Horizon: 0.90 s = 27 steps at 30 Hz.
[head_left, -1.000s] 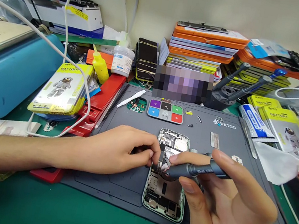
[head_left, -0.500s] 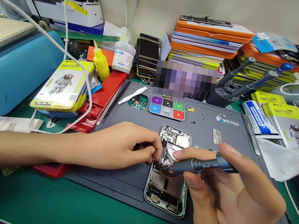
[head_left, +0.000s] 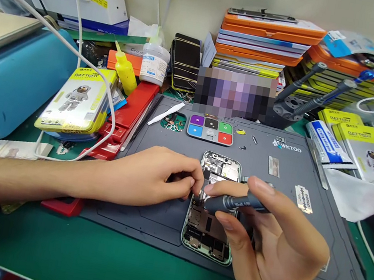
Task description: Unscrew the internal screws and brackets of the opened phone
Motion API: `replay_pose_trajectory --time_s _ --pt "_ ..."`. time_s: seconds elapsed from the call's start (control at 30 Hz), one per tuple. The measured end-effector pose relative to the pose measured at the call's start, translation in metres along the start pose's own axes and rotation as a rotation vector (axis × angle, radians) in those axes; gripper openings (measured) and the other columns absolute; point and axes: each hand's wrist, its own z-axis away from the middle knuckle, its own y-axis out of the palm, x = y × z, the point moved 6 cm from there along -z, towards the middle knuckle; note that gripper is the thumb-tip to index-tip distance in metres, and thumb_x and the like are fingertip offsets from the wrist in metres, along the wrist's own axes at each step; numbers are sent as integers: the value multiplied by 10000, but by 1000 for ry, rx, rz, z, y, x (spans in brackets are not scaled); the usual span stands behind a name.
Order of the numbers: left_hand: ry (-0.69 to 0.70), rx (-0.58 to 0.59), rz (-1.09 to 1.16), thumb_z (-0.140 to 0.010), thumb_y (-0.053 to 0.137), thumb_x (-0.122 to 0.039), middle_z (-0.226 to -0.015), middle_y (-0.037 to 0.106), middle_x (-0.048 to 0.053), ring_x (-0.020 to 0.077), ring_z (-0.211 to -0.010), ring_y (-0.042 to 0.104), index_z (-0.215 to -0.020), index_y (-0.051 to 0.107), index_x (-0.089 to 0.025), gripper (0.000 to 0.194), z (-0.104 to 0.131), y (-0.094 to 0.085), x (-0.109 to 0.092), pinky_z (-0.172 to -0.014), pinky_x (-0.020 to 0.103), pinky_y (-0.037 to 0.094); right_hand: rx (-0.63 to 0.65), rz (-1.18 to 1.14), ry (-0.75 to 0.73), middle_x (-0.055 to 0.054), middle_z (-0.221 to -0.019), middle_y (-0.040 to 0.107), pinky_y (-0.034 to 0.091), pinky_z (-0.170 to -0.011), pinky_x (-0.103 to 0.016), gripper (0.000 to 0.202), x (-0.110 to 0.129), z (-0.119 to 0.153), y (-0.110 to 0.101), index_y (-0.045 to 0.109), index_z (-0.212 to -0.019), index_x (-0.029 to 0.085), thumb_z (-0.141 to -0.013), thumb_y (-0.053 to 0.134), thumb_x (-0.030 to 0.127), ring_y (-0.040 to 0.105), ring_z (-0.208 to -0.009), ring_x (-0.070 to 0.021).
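Note:
An opened smartphone (head_left: 208, 233) lies on the grey work mat, its inner boards and metal parts exposed. My right hand (head_left: 277, 243) is closed around a dark grey screwdriver (head_left: 233, 203), thumb and fingers along its barrel. The screwdriver slants down to the left, over the middle of the phone; its tip is hidden. At the phone's left edge, my left hand (head_left: 161, 179) has its thumb and fingers curled together in a pinch. Whatever those fingertips hold, if anything, is out of sight.
A tray with coloured squares (head_left: 211, 130) lies behind the phone, with small parts beside it. A white spudger (head_left: 166, 113) rests at left. Battery boxes (head_left: 78, 101), a red holder (head_left: 134, 111), a glue tube (head_left: 331, 145) and a tool stand (head_left: 284, 111) surround the mat.
My right hand and the screwdriver have moved left, further over the phone. A perforated metal plate on the mat at right has come into view. My left hand stays at the phone's left edge.

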Motion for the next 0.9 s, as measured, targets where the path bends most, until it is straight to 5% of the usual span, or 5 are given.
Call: replay_pose_trajectory --time_s 0.7,0.9 --pt "20 -3 -44 -1029 551 -137 -917 746 -58 111 -818 659 -963 689 -209 169 0 0 -1 -738 202 413 114 -24 -86 -90 -1377 752 684 -945 -321 895 4 -8 11 334 -1688 281 -914 605 -79 759 -1161 -190" --pt "15 5 -30 -1022 556 -133 -920 751 -49 123 -828 671 -936 671 -204 160 1 0 -3 -762 208 429 185 97 -90 -89 -1266 774 675 -897 -302 748 10 -15 8 394 -1668 273 -987 637 80 764 -1104 -210"
